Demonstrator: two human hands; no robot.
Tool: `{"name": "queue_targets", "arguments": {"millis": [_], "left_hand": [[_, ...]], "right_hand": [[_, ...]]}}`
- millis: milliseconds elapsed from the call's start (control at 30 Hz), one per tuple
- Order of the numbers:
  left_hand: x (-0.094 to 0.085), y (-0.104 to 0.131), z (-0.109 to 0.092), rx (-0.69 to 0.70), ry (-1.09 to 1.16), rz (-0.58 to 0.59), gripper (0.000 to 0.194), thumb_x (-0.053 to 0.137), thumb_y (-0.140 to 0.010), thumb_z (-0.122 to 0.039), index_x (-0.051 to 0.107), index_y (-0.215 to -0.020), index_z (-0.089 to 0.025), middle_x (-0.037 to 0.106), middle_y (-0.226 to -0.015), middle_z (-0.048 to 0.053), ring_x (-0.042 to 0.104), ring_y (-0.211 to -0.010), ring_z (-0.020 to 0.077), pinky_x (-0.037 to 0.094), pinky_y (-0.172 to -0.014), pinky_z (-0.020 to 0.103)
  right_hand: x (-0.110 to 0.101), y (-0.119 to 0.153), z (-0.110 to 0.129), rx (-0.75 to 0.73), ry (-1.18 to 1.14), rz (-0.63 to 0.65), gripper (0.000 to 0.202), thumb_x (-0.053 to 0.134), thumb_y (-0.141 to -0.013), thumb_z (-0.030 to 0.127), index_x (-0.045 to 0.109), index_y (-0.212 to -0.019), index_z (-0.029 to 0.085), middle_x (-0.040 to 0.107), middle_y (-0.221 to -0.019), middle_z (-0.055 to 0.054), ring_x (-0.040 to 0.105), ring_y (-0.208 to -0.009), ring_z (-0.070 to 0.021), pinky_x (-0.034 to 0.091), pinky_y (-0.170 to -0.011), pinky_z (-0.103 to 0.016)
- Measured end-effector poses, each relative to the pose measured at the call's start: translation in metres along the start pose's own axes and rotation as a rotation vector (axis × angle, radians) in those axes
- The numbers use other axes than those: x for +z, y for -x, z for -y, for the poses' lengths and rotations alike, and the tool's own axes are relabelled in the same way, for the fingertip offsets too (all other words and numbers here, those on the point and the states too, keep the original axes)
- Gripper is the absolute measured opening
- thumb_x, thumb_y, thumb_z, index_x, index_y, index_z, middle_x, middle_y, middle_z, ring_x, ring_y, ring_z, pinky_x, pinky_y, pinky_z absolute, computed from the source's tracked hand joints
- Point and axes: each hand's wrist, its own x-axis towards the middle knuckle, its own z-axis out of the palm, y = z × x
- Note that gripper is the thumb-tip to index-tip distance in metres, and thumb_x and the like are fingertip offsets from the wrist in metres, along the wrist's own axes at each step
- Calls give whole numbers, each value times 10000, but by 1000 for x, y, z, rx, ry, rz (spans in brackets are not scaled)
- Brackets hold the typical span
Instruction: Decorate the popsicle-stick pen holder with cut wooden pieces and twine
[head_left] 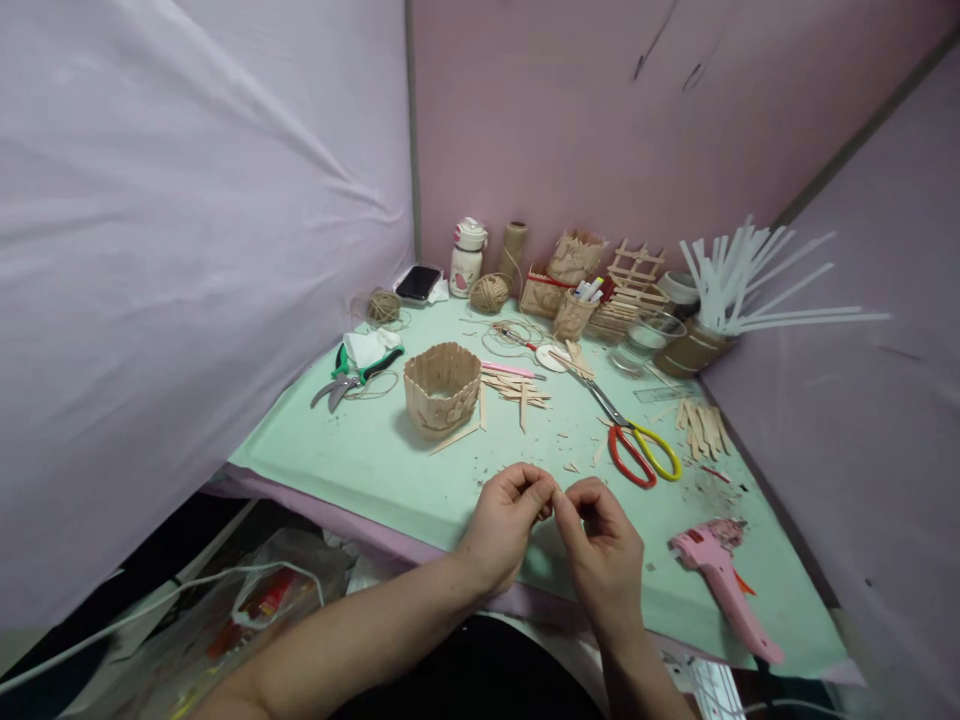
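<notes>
Over the near edge of the table, my left hand (506, 525) and my right hand (602, 550) meet fingertip to fingertip, each closed in a pinch. Whatever lies between the fingertips is too small or too hidden to make out. Beyond them stands a small wooden basket (442, 395) made of flat sticks, open at the top with a jagged rim. Thin wooden sticks (517, 385) lie in a loose pile to its right. Scissors (626, 425) with red and yellow handles rest past my right hand. A pink glue gun (724, 585) lies to the right.
Green-handled pruning shears (352, 375) lie at the left. Along the back stand a bottle (466, 258), twine balls (490, 293), stick-built holders (574, 255), a glass bowl (646, 342) and a container of white glue sticks (739, 280). Flat sticks (703, 428) lie near the right edge.
</notes>
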Motion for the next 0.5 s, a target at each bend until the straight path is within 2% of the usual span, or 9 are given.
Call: {"name": "queue_targets", "arguments": {"millis": [167,233,333,400,500], "left_hand": [[2,5,-4,-81,84,16,364,785,-662,-413,542,-684,-143,489,-629,-36,408,-598,75,327,-612,225],[2,5,-3,-75,49,30,354,773,-675,-414,546,-696,-143,491,-628,-36,404,-589,73,322,-605,222],[-1,5,4,-73,-98,60,328,700,-738,-436,537,-710,-153,510,-630,-31,406,-563,75,320,-581,226],[-4,9,13,-66,-272,143,318,593,-821,-445,511,-691,-167,510,-619,-29,417,-557,84,329,-576,231],[-8,20,30,-19,-641,400,291,530,-869,-352,502,-638,-177,486,-585,-39,437,-577,95,331,-578,229]], "right_hand": [[-2,2,0,37,-55,55,240,633,-873,311,533,-686,199,515,-651,33,491,-607,-118,414,-572,-237],[-7,3,7,31,-104,72,220,626,-882,286,543,-698,198,527,-670,26,503,-624,-117,422,-581,-235],[-17,6,23,-75,-260,33,138,645,-868,261,565,-769,207,538,-729,11,524,-703,-135,449,-633,-258],[-27,8,33,-191,-345,-37,124,697,-820,223,575,-800,207,539,-735,5,526,-726,-152,459,-662,-295],[-40,11,42,-348,-310,-143,153,737,-750,120,600,-737,185,541,-678,0,515,-655,-155,441,-633,-324]]}}
